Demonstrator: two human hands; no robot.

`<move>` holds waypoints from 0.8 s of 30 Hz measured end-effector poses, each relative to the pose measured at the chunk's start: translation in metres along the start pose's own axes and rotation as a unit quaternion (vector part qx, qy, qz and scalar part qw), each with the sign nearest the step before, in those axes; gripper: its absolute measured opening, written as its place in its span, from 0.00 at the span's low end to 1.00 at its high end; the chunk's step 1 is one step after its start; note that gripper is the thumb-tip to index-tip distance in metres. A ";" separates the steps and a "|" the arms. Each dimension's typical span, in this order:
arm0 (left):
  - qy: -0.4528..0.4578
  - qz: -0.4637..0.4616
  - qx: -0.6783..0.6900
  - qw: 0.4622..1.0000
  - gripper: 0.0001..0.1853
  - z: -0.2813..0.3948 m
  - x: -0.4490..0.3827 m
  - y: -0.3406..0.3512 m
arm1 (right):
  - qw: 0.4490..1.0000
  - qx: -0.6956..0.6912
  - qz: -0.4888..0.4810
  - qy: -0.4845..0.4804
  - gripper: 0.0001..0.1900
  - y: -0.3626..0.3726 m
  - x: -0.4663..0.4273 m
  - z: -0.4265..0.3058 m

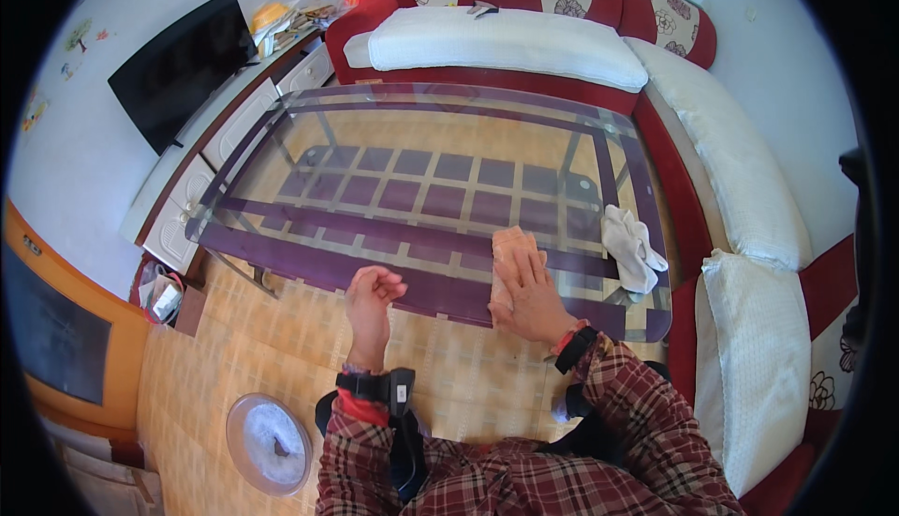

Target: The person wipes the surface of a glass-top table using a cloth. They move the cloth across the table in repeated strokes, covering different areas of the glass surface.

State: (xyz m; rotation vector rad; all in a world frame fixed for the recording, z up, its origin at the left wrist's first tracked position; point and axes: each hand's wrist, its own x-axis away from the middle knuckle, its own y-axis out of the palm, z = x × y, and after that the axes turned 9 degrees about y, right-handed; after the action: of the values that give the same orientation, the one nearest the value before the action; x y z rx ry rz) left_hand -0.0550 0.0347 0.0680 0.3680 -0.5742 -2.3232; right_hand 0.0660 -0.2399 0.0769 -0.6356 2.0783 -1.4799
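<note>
My right hand [532,300] lies flat on a folded orange cloth [511,242], pressing it on the near edge of a glass coffee table [421,281] with purple borders. My left hand [375,290] hovers by the table's near edge, fingers loosely curled and apart, with nothing in it. A crumpled white cloth [633,249] lies on the glass to the right of the orange one. Through the top, a lower shelf with purple squares shows.
On the tiled floor at lower left stands a basin [233,439] of sudsy water. A red sofa [678,193] with white covers wraps the far and right sides. A television [186,70] stands on a low cabinet [242,123] at left.
</note>
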 end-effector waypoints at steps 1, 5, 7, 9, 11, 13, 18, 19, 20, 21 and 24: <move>0.011 0.008 -0.003 1.000 0.10 0.003 -0.001 -0.005 | 1.000 0.015 -0.023 0.011 0.40 0.002 -0.007 0.003; 0.041 0.050 -0.011 0.998 0.11 0.012 -0.002 -0.017 | 0.999 0.035 -0.018 -0.018 0.39 0.009 -0.047 0.030; 0.043 0.065 -0.024 0.997 0.11 0.015 -0.002 -0.020 | 0.999 0.031 -0.028 -0.001 0.39 0.016 -0.076 0.049; 0.047 0.062 -0.056 0.995 0.10 0.018 -0.001 -0.023 | 0.997 0.066 -0.026 0.034 0.42 0.019 -0.102 0.081; 0.050 0.067 -0.091 0.992 0.11 0.022 0.000 -0.025 | 0.990 0.110 -0.036 0.083 0.44 0.015 -0.131 0.122; 0.068 0.065 -0.108 0.990 0.11 0.026 0.000 -0.028 | 0.982 0.080 -0.014 0.169 0.45 0.006 -0.154 0.164; 0.077 0.052 -0.170 0.981 0.13 0.038 -0.003 -0.028 | 0.963 0.059 0.019 0.263 0.47 0.014 -0.200 0.197; 0.075 0.047 -0.188 0.978 0.13 0.039 -0.003 -0.027 | 0.970 0.099 0.019 0.220 0.47 0.022 -0.212 0.189; 0.080 0.042 -0.185 0.979 0.13 0.040 -0.002 -0.025 | 0.974 0.141 0.022 0.176 0.46 0.027 -0.224 0.177; 0.085 0.039 -0.185 0.978 0.12 0.040 -0.001 -0.023 | 0.965 0.213 0.002 0.151 0.46 0.030 -0.235 0.164; 0.089 0.020 -0.182 0.979 0.12 0.037 0.000 -0.019 | 0.990 0.130 0.003 0.057 0.44 0.043 -0.259 0.094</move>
State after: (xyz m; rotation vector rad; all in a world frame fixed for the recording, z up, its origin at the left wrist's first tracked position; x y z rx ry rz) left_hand -0.0815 0.0579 0.0908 0.3799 -0.0641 -2.2676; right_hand 0.3198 -0.1302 0.0440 -0.4527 1.9195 -1.7817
